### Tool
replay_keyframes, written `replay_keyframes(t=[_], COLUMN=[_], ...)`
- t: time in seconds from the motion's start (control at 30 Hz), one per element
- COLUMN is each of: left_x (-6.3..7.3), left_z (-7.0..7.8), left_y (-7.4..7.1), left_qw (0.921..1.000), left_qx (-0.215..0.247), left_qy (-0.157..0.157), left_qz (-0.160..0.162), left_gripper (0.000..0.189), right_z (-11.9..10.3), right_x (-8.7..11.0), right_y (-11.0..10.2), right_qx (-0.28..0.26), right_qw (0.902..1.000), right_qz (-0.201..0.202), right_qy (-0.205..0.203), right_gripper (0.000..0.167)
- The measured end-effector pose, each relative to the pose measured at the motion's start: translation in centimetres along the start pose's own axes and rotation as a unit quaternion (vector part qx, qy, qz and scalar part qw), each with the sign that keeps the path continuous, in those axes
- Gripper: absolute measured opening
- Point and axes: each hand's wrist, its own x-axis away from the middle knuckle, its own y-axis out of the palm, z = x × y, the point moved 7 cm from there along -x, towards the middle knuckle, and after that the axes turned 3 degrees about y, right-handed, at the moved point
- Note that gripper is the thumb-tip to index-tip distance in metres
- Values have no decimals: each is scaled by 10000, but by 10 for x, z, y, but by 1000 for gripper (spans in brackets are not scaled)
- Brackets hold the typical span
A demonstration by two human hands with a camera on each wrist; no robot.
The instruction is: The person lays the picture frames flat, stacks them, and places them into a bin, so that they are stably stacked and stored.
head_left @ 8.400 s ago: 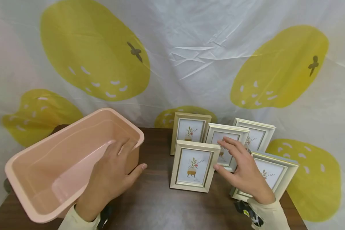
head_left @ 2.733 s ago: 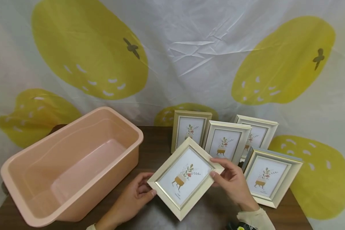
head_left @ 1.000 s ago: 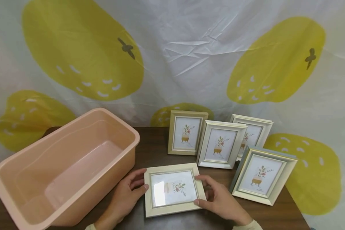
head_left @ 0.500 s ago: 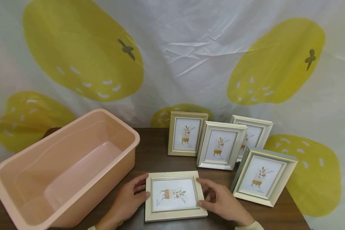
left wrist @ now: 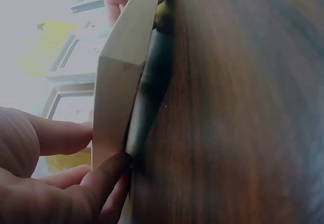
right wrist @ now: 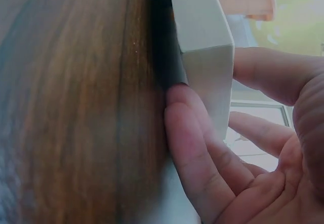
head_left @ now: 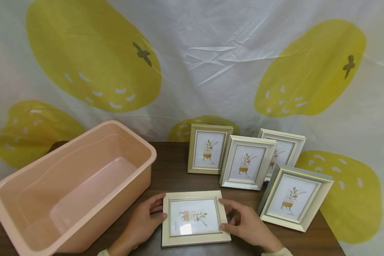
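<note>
A cream picture frame (head_left: 195, 217) lies face up and turned sideways, low over the dark wooden table, its plant-in-a-pot print behind shiny glazing. My left hand (head_left: 142, 223) grips its left edge, thumb on the upper side and fingers curled at the underside, as the left wrist view shows on the frame's side (left wrist: 119, 77). On the opposite edge my right hand (head_left: 245, 224) holds it the same way; in the right wrist view its fingertips (right wrist: 185, 117) reach under the frame. A dark gap shows beneath the frame; whether any part touches the table I cannot tell.
A pink plastic bin (head_left: 128, 188) stands on the left of the table (head_left: 169, 160). Behind and to the right several picture frames stand upright: a gold one (head_left: 192, 149), white ones (head_left: 225, 163) and a cream one with a grey side (head_left: 323, 199). A lemon-print cloth (head_left: 208, 96) hangs behind.
Earlier the cream frame stood upright and both hands were off it. It was then gripped, tilted, turned sideways and lowered face up. Over the last half second it has barely moved.
</note>
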Motion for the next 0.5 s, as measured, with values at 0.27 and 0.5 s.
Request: replay_keyframes(t=[0.27, 0.5], left_x=[2, 3], left_z=[-4, -4], left_y=[-4, -6], left_qw=[9991, 9992], left_qx=[-410, -349], left_qy=[-107, -196], left_qz=[-14, -42], left_gripper=[57, 57], right_z=[-4, -4], right_x=[-1, -2], right_y=[-1, -4], right_qx=[437, 523], right_qw=[9990, 9986], right_qz=[48, 30], right_qy=[67, 121], right_gripper=[67, 60])
